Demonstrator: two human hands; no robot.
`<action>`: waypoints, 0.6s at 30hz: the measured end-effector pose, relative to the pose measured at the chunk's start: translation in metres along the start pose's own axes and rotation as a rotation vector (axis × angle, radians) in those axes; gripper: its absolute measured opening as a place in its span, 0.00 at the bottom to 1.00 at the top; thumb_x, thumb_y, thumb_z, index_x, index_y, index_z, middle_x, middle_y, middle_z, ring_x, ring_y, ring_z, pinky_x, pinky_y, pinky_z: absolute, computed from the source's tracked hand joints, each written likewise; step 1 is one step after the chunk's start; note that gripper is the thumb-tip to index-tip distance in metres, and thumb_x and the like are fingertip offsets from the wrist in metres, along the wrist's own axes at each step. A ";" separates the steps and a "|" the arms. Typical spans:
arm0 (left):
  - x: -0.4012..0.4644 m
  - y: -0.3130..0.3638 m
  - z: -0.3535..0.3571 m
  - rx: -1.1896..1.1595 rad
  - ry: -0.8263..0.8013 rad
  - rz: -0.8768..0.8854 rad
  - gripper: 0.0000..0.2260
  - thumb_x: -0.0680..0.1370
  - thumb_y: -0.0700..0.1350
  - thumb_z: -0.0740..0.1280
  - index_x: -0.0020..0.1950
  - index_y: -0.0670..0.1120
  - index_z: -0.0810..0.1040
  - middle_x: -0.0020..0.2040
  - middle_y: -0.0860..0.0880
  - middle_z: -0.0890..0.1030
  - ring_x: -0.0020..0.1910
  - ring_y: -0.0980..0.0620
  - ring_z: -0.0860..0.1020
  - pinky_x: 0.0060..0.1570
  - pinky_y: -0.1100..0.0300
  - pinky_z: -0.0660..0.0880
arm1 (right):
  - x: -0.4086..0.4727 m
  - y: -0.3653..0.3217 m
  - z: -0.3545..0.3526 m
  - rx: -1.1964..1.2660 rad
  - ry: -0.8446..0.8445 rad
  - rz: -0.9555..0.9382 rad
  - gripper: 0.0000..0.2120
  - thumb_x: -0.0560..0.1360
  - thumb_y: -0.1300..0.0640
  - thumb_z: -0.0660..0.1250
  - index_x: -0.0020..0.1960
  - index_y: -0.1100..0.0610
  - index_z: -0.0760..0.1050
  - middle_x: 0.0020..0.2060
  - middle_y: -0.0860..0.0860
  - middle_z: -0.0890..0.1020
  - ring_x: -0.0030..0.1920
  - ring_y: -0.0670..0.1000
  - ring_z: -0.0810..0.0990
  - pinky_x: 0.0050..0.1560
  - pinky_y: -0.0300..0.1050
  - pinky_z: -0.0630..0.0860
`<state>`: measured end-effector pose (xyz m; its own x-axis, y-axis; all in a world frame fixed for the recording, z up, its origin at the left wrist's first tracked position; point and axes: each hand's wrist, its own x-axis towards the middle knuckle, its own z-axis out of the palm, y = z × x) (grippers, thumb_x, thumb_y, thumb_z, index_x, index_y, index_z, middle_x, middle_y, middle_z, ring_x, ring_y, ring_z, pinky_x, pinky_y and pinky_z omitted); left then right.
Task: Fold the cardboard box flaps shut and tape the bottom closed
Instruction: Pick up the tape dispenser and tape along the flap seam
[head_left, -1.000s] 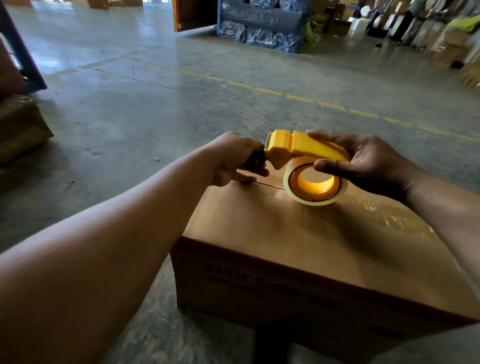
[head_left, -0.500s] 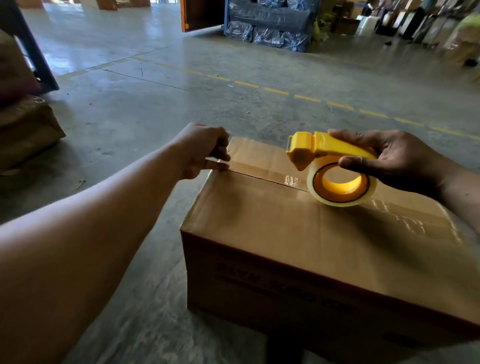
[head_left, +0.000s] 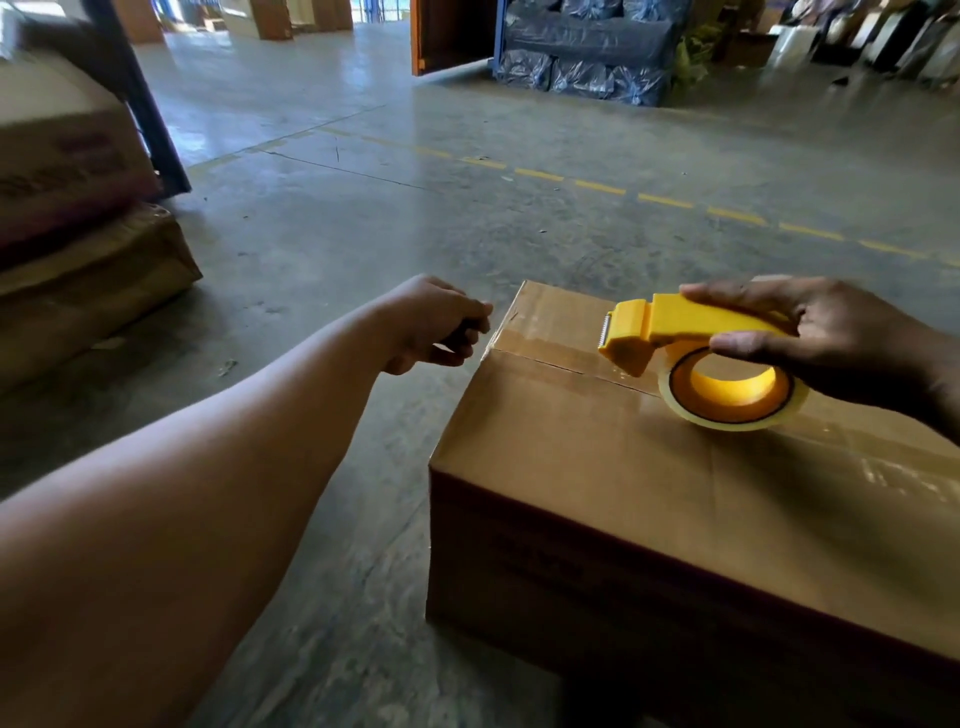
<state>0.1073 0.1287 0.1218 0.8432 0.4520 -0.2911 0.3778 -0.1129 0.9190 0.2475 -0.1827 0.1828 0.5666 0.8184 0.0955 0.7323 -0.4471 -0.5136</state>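
while the right hand (head_left: 831, 343) grips the dispenser (head_left: 691, 358) on the box (head_left: 597, 457), the curled left hand (head_left: 441, 327) pinches tape beyond the seam's far end.

Brown cardboard box (head_left: 597, 467) and yellow plastic tape dispenser (head_left: 691, 332) with its roll of clear tape (head_left: 732, 410)

The box is sitting on the floor with its flaps folded shut, and a glossy strip of clear tape is running along the centre seam across the box's top. The dispenser is lying tilted over that seam on the right half of the box's top, its toothed cutter pointing toward the box's far left edge, the roll touching the taped surface.
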 end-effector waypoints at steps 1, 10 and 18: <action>0.001 -0.004 0.000 0.009 0.004 -0.001 0.10 0.80 0.46 0.69 0.43 0.41 0.81 0.31 0.48 0.78 0.34 0.50 0.78 0.43 0.55 0.79 | 0.002 -0.002 0.002 -0.011 0.008 0.000 0.30 0.61 0.26 0.66 0.62 0.30 0.73 0.62 0.33 0.75 0.63 0.38 0.73 0.61 0.39 0.66; 0.007 -0.021 0.001 -0.081 0.043 -0.028 0.10 0.82 0.45 0.66 0.46 0.40 0.79 0.38 0.43 0.81 0.35 0.47 0.84 0.50 0.49 0.82 | 0.015 -0.024 0.007 -0.078 -0.002 0.017 0.27 0.64 0.38 0.67 0.64 0.37 0.74 0.60 0.34 0.74 0.61 0.40 0.70 0.57 0.35 0.63; 0.008 -0.031 0.002 -0.138 0.022 -0.054 0.09 0.81 0.45 0.67 0.45 0.40 0.79 0.37 0.44 0.81 0.35 0.48 0.82 0.47 0.52 0.81 | 0.019 -0.018 0.008 -0.069 -0.018 0.026 0.24 0.67 0.34 0.69 0.62 0.34 0.74 0.63 0.35 0.75 0.63 0.41 0.72 0.61 0.40 0.65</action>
<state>0.1031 0.1341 0.0907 0.8138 0.4738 -0.3365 0.3649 0.0342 0.9304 0.2423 -0.1560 0.1868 0.5795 0.8121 0.0676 0.7420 -0.4915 -0.4559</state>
